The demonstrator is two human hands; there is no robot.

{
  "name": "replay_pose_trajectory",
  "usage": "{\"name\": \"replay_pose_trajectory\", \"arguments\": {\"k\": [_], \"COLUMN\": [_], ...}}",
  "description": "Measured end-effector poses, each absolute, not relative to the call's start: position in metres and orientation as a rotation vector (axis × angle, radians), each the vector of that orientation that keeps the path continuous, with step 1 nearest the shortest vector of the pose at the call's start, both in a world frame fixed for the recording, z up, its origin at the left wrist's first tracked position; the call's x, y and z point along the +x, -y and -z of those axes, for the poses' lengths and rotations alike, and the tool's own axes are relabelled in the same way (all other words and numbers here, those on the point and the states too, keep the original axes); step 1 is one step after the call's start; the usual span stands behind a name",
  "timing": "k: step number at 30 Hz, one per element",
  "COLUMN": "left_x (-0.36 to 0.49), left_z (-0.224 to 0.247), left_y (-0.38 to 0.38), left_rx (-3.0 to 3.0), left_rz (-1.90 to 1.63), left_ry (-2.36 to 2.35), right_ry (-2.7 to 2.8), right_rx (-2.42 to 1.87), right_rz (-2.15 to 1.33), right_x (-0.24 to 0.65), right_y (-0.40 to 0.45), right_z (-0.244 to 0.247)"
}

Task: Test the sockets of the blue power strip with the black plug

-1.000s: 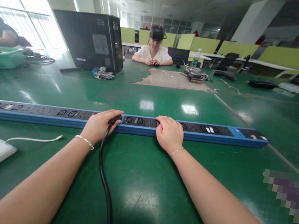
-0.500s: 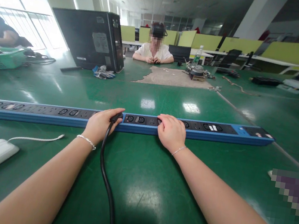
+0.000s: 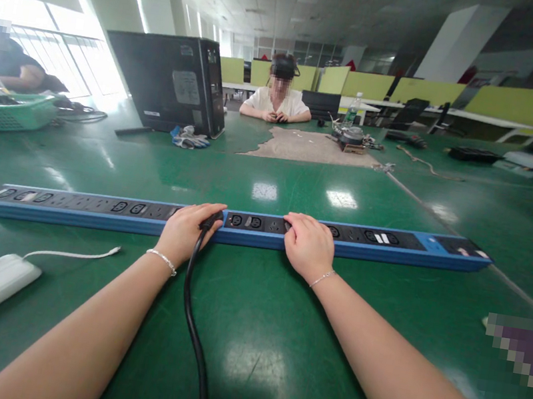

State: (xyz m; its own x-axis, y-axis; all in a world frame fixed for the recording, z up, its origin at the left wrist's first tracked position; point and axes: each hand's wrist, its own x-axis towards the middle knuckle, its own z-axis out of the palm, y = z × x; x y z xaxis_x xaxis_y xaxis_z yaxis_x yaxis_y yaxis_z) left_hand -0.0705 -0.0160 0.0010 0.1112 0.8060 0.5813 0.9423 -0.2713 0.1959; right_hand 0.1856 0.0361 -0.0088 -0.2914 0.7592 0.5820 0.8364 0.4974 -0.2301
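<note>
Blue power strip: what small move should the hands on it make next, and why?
Perhaps a gentle push on the black plug with the left hand, to check that it sits firmly. That hand holds the plug at the blue power strip, but its grip hides whether the plug is fully in. The right hand, resting on the strip, could steady it.

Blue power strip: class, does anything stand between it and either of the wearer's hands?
Nothing visible stands in the way: the right hand rests on the blue power strip, and the left hand holds a black plug at its upper face.
</note>
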Motion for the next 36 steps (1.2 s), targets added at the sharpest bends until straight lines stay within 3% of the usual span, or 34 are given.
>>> {"name": "replay_pose_trajectory", "arguments": {"k": [36], "left_x": [-0.0693], "left_z": [-0.006], "left_y": [0.0155], "left_rx": [-2.093], "left_rz": [0.751], "left_ry": [1.984], "right_ry": [2.114], "right_rx": [-1.309], "right_rz": [0.105], "right_x": [0.185], "right_y": [-0.0362], "right_z": [0.0071]}}
